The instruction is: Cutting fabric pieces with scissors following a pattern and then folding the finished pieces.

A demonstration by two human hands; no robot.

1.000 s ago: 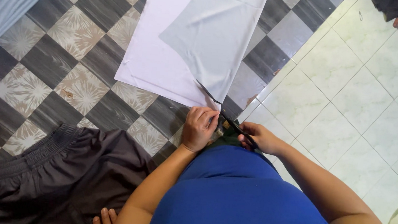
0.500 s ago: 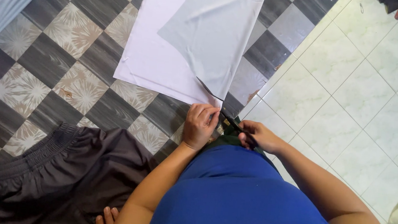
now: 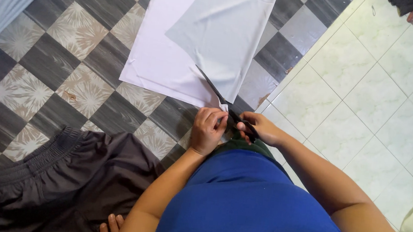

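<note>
While blue shirt [image 3: 258, 205] hides lap, left hand [image 3: 208, 129] pinches near corner of white fabric [image 3: 164, 62]. Right hand [image 3: 260, 128] closed around black scissors [image 3: 227, 105], handles mostly hidden, blades reaching under grey fabric [image 3: 228, 38]. Far cloth edges cut off.

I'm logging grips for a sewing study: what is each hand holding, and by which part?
Right hand holds black scissors by the handles; left hand pinches the near edge of the white fabric.

both hands [image 3: 207, 130] [image 3: 260, 128] side by side, fingers curled.
</note>
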